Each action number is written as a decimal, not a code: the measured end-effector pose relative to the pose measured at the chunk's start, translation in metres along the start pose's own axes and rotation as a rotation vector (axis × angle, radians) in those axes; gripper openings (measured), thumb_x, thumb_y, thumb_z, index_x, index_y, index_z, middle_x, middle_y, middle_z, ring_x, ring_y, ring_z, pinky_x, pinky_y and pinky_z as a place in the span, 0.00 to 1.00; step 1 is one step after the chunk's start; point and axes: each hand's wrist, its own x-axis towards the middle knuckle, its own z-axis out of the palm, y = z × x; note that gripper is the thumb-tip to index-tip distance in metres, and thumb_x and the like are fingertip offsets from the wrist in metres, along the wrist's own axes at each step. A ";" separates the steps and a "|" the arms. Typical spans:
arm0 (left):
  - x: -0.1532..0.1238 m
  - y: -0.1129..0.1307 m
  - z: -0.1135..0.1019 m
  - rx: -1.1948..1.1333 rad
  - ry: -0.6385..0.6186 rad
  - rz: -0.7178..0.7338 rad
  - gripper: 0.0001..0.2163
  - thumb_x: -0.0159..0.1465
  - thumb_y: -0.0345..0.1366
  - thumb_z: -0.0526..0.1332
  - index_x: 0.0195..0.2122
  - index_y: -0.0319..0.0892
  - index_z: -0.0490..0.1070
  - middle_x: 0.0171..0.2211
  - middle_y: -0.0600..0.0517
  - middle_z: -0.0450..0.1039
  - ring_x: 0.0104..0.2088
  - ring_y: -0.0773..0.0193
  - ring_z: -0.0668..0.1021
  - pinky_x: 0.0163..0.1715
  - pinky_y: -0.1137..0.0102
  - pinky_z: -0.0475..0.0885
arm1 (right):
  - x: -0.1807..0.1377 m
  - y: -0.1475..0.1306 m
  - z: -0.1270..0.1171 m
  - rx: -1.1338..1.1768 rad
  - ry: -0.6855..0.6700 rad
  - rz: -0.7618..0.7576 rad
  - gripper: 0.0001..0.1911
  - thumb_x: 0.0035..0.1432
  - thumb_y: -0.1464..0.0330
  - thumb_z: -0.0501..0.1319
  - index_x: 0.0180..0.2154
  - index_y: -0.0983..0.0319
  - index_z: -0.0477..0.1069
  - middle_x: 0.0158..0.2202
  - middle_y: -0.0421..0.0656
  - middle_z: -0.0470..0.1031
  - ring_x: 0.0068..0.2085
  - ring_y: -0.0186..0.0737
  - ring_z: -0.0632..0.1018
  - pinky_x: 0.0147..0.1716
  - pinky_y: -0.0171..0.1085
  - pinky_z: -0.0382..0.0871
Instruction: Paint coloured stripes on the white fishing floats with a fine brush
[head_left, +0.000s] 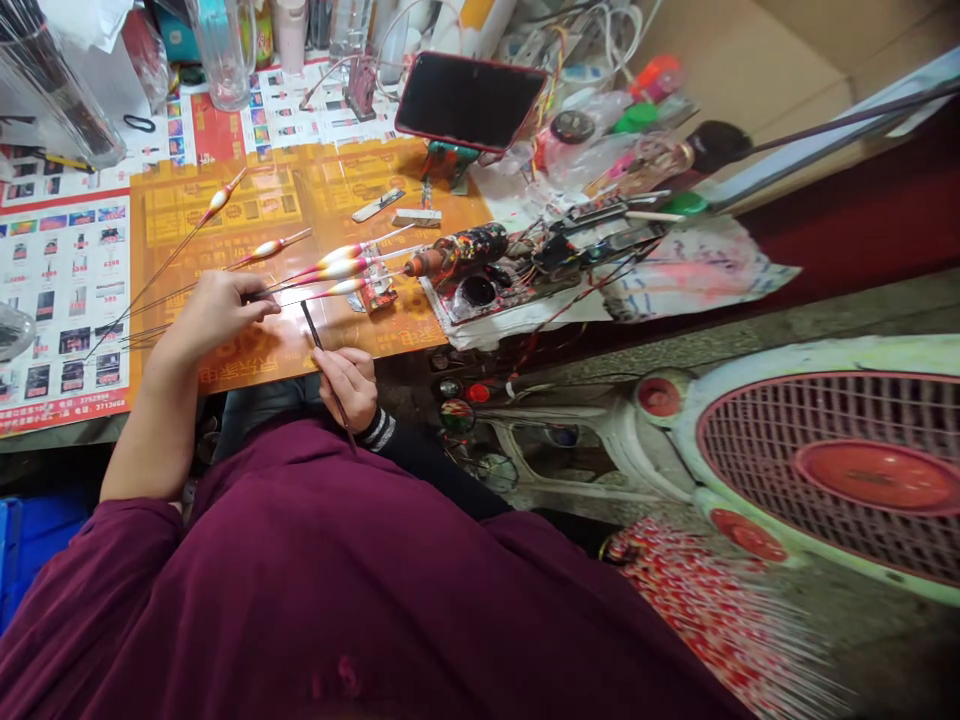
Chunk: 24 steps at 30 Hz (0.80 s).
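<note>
Below the black phone (469, 101), which leans on a small stand, lie five fishing floats (339, 267) on the counter (405, 330). Each one has a fat little body with red and white paint and long thin stems. Two lie apart, to the left of the other three. The left hand (214, 315) is closed and pinches thin stems at the near edge of the counter. The fingers hide those stems, so it is hard to tell how many floats it holds.

The right hand (349, 385) is closed around a thin black stick (315, 340). The tip of the stick is near the left hand, and its other end points down past the black sleeve (420, 470). The end of the stick is too small to make out.

Just below the phone lies a fat round tube (457, 252), speckled with many colors of paint. Beside it is a tangle of thin wires (577, 245). Shiny orange paper with printed squares covers the counter under the floats. Far below the phone, a round red fan (825, 460) is cut off by the edge of the view.
</note>
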 end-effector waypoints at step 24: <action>-0.002 0.000 -0.005 0.074 0.026 0.029 0.05 0.65 0.35 0.68 0.34 0.42 0.82 0.27 0.51 0.79 0.30 0.63 0.78 0.34 0.68 0.68 | -0.017 0.007 0.004 0.098 -0.116 0.070 0.25 0.72 0.69 0.58 0.68 0.58 0.71 0.54 0.48 0.84 0.53 0.49 0.82 0.55 0.48 0.80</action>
